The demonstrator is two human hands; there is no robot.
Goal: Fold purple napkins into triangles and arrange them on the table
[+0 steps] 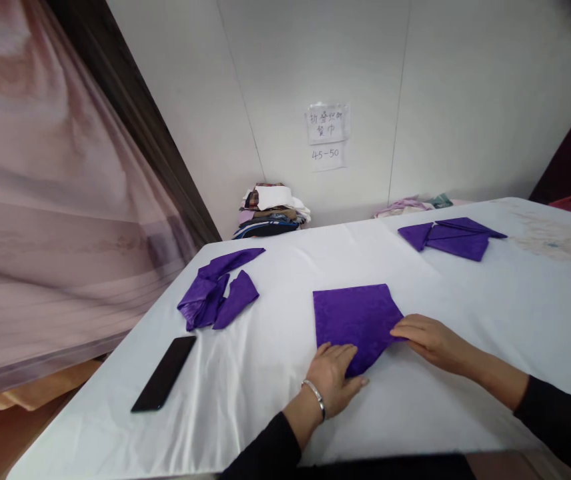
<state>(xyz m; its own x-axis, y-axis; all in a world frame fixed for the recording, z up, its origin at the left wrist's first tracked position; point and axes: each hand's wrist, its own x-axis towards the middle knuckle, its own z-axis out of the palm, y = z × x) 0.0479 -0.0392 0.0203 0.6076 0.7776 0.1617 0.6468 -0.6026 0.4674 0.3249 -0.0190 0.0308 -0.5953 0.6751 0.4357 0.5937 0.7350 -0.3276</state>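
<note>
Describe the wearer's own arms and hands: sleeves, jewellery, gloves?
Black sleeves on both arms, left and right, ending short of the wrists. The left hand and right hand are ungloved. A silver-coloured bracelet circles the left wrist; none shows on the right. No cables visible.

- Two hands: one left hand point(333, 377), one right hand point(428, 340).
- One silver bracelet point(314, 395), on the left wrist.
- One purple cloth point(355, 313) at both hands' fingers.
- Two more purple bundles: one point(205, 293) beyond the left hand and to its left, another point(458, 239) beyond the right.
- One flat black device point(164, 373), left of the left hand.
- Two fabric piles point(273, 210), well beyond both hands.
- Two paper sheets point(325, 125) on the wall ahead.
</note>
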